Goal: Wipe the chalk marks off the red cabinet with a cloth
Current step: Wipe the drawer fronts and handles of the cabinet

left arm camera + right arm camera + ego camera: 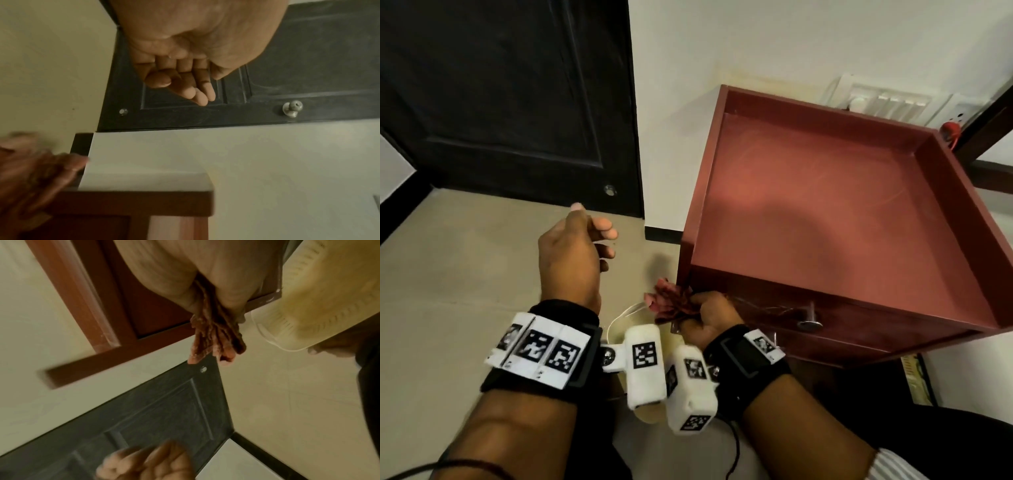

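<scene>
The red cabinet (842,212) stands against the white wall, its recessed top showing faint curved chalk lines. Chalk scribbles (767,310) cross its front panel beside a metal knob (809,322). My right hand (705,322) grips a crumpled pink-red cloth (671,299) at the front left corner of the cabinet; in the right wrist view the cloth (216,337) hangs bunched from the fist. My left hand (578,253) hovers over the floor to the left, fingers loosely curled, holding nothing; the left wrist view shows its fingers (185,84) relaxed.
A dark door (510,102) fills the left wall. A cream plastic basket (308,305) sits on the beige tiled floor (448,274) below my wrists. A white switch panel (887,102) is on the wall behind the cabinet.
</scene>
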Demonstrator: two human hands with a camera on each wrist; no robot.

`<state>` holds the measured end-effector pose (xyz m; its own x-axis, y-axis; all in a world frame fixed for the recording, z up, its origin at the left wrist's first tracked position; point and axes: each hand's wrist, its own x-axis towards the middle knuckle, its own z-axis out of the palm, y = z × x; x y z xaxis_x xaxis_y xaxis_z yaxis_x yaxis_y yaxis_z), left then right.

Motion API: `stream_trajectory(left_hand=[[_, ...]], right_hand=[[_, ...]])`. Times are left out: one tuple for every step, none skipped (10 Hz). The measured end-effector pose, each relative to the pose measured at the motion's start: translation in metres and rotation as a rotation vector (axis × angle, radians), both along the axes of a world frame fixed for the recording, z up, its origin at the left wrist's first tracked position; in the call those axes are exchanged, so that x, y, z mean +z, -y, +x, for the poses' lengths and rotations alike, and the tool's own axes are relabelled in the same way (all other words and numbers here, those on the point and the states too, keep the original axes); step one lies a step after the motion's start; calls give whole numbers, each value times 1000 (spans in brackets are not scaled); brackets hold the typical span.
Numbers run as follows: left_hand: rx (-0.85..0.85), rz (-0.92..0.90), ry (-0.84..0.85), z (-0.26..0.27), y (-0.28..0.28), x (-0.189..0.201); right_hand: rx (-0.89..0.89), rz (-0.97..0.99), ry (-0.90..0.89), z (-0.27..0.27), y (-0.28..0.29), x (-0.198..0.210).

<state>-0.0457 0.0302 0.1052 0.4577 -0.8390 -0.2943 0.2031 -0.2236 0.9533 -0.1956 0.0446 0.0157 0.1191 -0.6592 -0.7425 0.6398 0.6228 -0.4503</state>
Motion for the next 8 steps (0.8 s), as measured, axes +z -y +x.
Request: stream_trajectory(left_hand=[[-5, -14, -19, 5, 1, 2], [-8, -16, -3, 7, 1, 1], [-39, -11, 31, 6, 3, -7], [-69, -24, 34, 1, 0, -4], [-101, -14, 77, -1, 3, -13], [-138, 8, 100, -6, 4, -17], [-188, 25, 124, -11, 4, -18], [-343, 26, 151, -17, 4, -20]], right_hand=[[-103, 31, 87, 10, 3, -50], [-63, 81, -9, 18, 6, -85], [-10, 247, -117, 19, 11, -125], [-12, 330, -181, 11, 10, -152], [23, 334, -256, 16, 12, -174], [92, 343, -184, 12, 17, -200], [137, 295, -274, 9, 12, -206], [0, 299, -158, 11, 8, -183]])
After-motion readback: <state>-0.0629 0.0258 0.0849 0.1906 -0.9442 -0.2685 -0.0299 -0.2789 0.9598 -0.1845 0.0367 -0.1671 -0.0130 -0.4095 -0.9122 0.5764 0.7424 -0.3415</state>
